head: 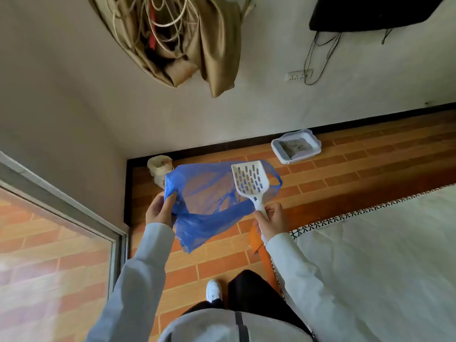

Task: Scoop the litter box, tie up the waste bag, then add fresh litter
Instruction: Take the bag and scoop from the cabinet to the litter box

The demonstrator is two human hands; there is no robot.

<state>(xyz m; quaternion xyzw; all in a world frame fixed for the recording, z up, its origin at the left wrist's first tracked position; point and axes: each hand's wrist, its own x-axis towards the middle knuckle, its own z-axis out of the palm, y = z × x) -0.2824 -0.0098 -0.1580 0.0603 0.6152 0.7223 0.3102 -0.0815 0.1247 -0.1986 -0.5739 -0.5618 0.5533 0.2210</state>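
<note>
- Pale grey sleeves (138, 275) reach out from the bottom edge, one white shoe (213, 290) planted on the brick-pattern floor (345, 174) below
- Left hand (159, 213) pinches one handle of the blue plastic bag (209, 206), fingers curled tight around it, bag hanging open in mid-air
- Right hand (272, 220) wraps around the handle of the white slotted scoop (250, 181), blade up and tilted in front of the bag's far handle
- Litter box (296, 146) sits well ahead, on the floor against the wall, greyish litter inside
- Pale sack (160, 169) stands in the corner, just behind the bag
- White fringed rug (382, 243) spreads out on the right
</note>
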